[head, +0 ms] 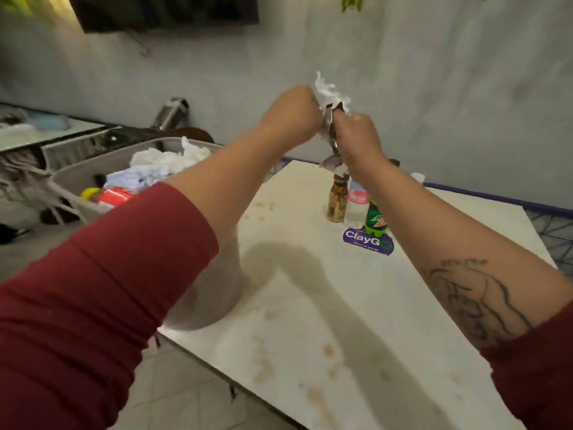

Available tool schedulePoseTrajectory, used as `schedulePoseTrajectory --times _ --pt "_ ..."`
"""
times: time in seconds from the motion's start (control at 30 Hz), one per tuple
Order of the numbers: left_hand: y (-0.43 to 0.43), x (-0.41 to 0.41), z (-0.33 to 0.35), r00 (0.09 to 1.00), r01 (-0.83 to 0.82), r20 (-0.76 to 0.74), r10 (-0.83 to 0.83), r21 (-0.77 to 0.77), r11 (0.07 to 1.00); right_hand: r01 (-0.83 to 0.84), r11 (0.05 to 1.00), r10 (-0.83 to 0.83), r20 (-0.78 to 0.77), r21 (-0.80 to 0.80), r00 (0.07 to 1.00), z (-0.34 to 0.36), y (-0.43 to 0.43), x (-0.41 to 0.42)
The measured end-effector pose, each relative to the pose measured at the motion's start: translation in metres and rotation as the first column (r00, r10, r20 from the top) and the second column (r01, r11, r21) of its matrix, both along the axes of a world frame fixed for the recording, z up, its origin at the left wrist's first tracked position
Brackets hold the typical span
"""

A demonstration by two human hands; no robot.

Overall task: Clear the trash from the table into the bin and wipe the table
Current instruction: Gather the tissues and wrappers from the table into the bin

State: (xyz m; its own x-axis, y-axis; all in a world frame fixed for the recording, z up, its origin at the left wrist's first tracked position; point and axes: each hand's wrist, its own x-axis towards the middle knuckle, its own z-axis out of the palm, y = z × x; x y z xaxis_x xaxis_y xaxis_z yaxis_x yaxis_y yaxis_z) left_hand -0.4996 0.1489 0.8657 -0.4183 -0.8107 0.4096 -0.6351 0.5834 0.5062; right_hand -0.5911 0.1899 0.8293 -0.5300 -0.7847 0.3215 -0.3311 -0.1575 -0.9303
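Observation:
Both hands are raised together above the far side of the white table. My left hand grips a crumpled white tissue. My right hand grips a shiny crumpled wrapper that hangs down between the hands. The bin stands to the left of the table and holds white paper, a red bottle and other trash. Brownish stains and crumbs dot the tabletop.
Three bottles stand at the table's far side: a jar with brown contents, a clear water bottle and a green soda bottle, beside a purple sticker. A white bowl sits at the table's left edge.

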Motion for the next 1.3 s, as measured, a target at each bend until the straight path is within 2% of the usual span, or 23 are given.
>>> schedulePoseTrajectory --times 0.1,0.23,0.33,0.43,0.47,0.53,0.57,0.63,0.67,0.77,0.8,0.87,0.93,1.0,1.1,1.2,1.3 --pt "-0.001 0.046 0.024 0.998 -0.051 -0.037 0.05 -0.042 0.998 -0.107 0.992 0.11 0.036 -0.071 0.993 0.026 -0.014 0.044" --pt "-0.008 0.109 0.038 0.986 -0.138 -0.098 0.133 -0.04 0.99 -0.221 0.974 0.223 0.025 -0.055 0.974 0.042 -0.03 0.102" --pt "-0.015 0.152 0.035 0.98 -0.156 -0.121 0.156 0.003 0.988 -0.305 0.952 0.306 -0.01 0.037 0.952 0.043 -0.038 0.143" --pt "-0.022 0.186 0.025 0.982 -0.157 -0.094 0.163 0.068 0.985 -0.419 0.896 0.42 0.031 0.148 0.907 0.037 -0.043 0.171" --pt "-0.024 0.195 0.021 0.984 -0.159 -0.063 0.167 0.116 0.98 -0.435 0.878 0.442 0.01 0.199 0.897 0.033 -0.045 0.176" --pt "-0.029 0.208 0.011 0.985 -0.169 0.016 0.169 0.162 0.972 -0.395 0.858 0.464 -0.167 0.328 0.87 0.025 -0.052 0.184" --pt "-0.032 0.212 0.006 0.986 -0.169 0.04 0.165 0.165 0.972 -0.337 0.85 0.477 -0.318 0.405 0.819 0.023 -0.054 0.187" --pt "-0.039 0.217 0.0 0.989 -0.149 0.044 0.144 0.142 0.979 -0.179 0.823 0.526 -0.605 0.539 0.597 0.021 -0.054 0.196" --pt "-0.039 0.218 -0.001 0.989 -0.145 0.046 0.14 0.132 0.981 -0.117 0.821 0.537 -0.685 0.559 0.493 0.018 -0.051 0.202" --pt "-0.042 0.22 -0.007 0.987 -0.131 0.108 0.12 0.098 0.987 -0.057 0.825 0.545 -0.764 0.562 0.346 0.011 -0.046 0.216" --pt "-0.04 0.22 -0.007 0.981 -0.12 0.167 0.099 0.12 0.986 -0.072 0.821 0.556 -0.764 0.566 0.329 0.011 -0.047 0.216" --pt "-0.044 0.22 -0.012 0.945 -0.078 0.323 0.053 0.065 0.995 -0.126 0.763 0.62 -0.664 0.634 0.418 0.023 -0.045 0.209" --pt "-0.045 0.225 -0.013 0.926 -0.091 0.374 0.053 0.085 0.992 -0.216 0.708 0.663 -0.527 0.672 0.532 0.04 -0.038 0.198" --pt "-0.05 0.227 -0.016 0.927 -0.11 0.367 0.079 0.065 0.992 -0.262 0.724 0.645 -0.491 0.638 0.585 0.055 -0.03 0.186" --pt "-0.06 0.227 -0.022 0.908 -0.104 0.41 0.086 0.024 0.994 -0.203 0.791 0.556 -0.538 0.578 0.633 0.065 -0.027 0.177" --pt "-0.064 0.23 -0.025 0.876 -0.038 0.481 0.037 -0.008 0.999 -0.062 0.771 0.538 -0.596 0.634 0.596 0.06 -0.026 0.179" --pt "-0.065 0.229 -0.029 0.783 0.052 0.62 -0.055 0.023 0.998 0.036 0.676 0.638 -0.609 0.736 0.47 0.044 -0.025 0.19"
